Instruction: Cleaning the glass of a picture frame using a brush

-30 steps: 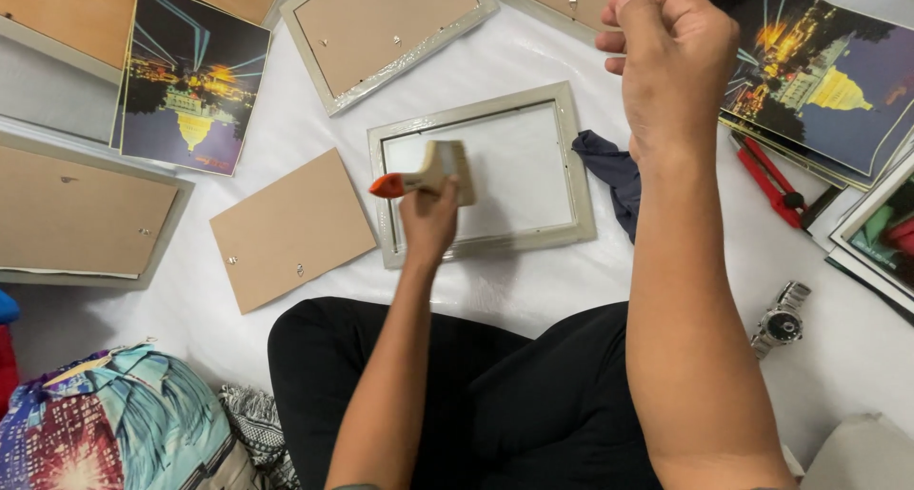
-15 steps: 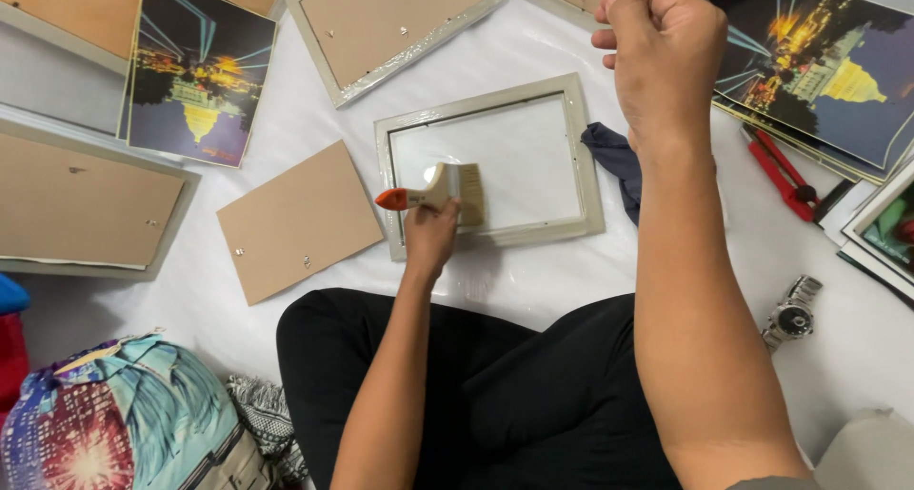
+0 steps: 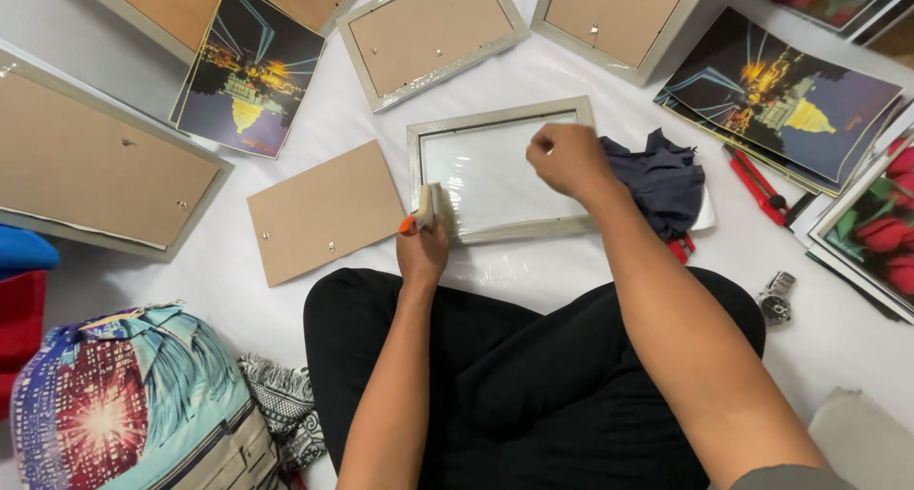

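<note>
A pale picture frame [image 3: 447, 127] lies face down on a white sheet in front of my crossed legs, its glass pane showing. My left hand [image 3: 422, 252] grips a small brush [image 3: 430, 209] with an orange handle, its bristles on the frame's lower left part. My right hand [image 3: 569, 159] hovers over the frame's right side with fingers curled; whether it pinches anything I cannot tell. A dark grey cloth [image 3: 659, 180] lies just right of the frame. A brown backing board [image 3: 326, 211] lies left of it.
More frames lie face down at the left [image 3: 100, 163] and along the top [image 3: 433, 35]. Night-building prints sit top left [image 3: 249, 76] and right [image 3: 785, 100]; flower prints [image 3: 871, 228] far right. A red cutter [image 3: 757, 185], a wristwatch [image 3: 778, 298], a patterned bag [image 3: 133, 395].
My right hand came down from high up to just above the frame's right side. The view shifted and the left hand with the brush stayed on the frame's lower left.
</note>
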